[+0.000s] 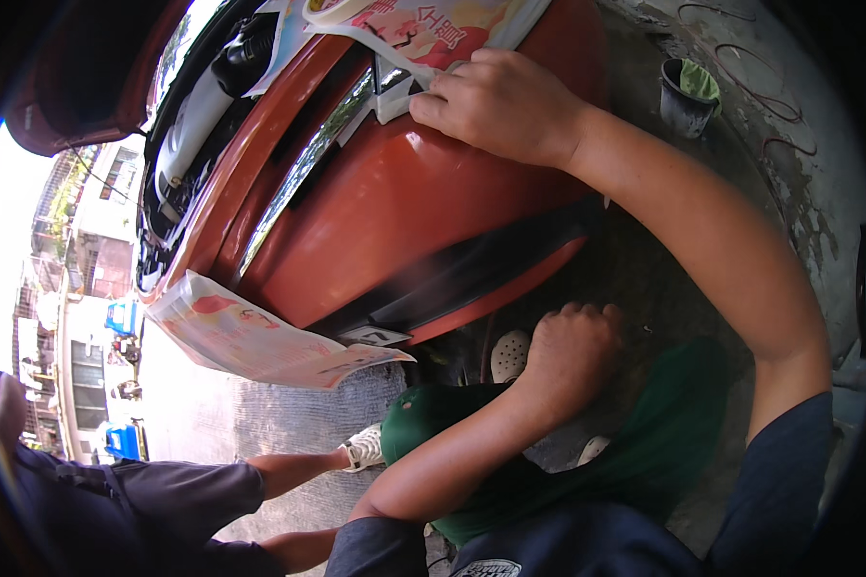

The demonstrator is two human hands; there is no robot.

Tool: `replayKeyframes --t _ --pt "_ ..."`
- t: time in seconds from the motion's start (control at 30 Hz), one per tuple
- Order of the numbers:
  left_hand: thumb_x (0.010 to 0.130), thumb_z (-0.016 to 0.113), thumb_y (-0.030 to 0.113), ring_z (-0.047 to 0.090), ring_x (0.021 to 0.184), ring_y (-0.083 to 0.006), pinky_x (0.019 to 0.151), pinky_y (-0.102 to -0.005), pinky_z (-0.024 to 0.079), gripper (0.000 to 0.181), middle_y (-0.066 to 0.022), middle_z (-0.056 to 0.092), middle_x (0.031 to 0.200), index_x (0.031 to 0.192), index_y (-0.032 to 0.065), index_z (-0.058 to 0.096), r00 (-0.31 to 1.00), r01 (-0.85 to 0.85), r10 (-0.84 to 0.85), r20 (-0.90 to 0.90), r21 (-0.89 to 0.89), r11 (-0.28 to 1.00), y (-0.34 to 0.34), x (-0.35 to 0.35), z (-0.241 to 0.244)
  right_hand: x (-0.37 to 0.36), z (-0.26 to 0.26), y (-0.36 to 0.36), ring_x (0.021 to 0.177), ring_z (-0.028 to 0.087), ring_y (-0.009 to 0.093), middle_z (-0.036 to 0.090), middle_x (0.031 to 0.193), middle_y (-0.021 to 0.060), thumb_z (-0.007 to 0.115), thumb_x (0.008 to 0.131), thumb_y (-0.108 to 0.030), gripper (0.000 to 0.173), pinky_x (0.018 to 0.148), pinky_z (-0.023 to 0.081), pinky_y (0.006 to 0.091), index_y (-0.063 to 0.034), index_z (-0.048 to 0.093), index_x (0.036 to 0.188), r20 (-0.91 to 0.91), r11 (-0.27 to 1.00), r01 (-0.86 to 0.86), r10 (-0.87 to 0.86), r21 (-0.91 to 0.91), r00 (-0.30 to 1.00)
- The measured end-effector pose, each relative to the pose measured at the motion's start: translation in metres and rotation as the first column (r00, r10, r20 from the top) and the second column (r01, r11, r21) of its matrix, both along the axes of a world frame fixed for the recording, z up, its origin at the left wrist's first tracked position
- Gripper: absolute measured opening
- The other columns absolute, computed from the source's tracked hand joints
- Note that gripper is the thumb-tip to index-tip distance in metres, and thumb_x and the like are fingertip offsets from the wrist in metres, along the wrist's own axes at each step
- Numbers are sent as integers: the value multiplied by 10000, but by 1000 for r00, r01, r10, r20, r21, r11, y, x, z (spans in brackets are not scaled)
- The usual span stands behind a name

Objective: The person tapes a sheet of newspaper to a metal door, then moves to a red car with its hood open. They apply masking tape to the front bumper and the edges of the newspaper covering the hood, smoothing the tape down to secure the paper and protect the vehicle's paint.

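My right hand [501, 108] is at the taped edge of a printed paper sheet [469, 29] on the red-orange car's front end, its fingers closed on the pale edge strip beside the chrome trim [310, 166]. A roll of tape [335, 11] lies on this sheet. Lower down, my left hand [574, 353] is curled above my green shorts, away from the bumper [397, 209]; its palm side is hidden. Another printed sheet [252, 332] hangs from the front of the car, near the licence plate [375, 335].
The hood [79, 94] stands raised over the engine bay [195, 130]. Another person [180, 498] stands at lower left, with one light shoe [364, 447] near my knee. At upper right are a dark bucket [685, 101] with a green liner and a thin hose [758, 94] on the concrete.
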State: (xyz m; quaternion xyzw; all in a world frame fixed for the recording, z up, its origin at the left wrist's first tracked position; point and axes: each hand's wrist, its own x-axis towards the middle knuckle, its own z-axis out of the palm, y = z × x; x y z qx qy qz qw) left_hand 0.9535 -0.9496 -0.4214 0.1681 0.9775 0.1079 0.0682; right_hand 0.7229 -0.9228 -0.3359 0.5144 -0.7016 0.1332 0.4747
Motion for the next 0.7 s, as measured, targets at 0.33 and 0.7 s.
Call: replayKeyframes --t 0.33,0.7 --pt "922 775 245 761 885 -282 735 -426 615 219 -109 746 886 999 71 665 998 15 -11 -56 58 998 -27 9 13 -7 35 -27 732 736 218 677 774 17 655 929 -154 49 674 591 364 -143 623 965 -115 980 -44 67 192 991" --pt "942 763 259 763 916 -294 743 -427 616 221 -113 760 905 1012 70 673 996 19 -6 -92 149 989 -42 -12 21 -43 17 26 667 706 333 675 694 83 786 943 -387 328 592 556 440 -125 594 898 113 977 143 -162 158 980"
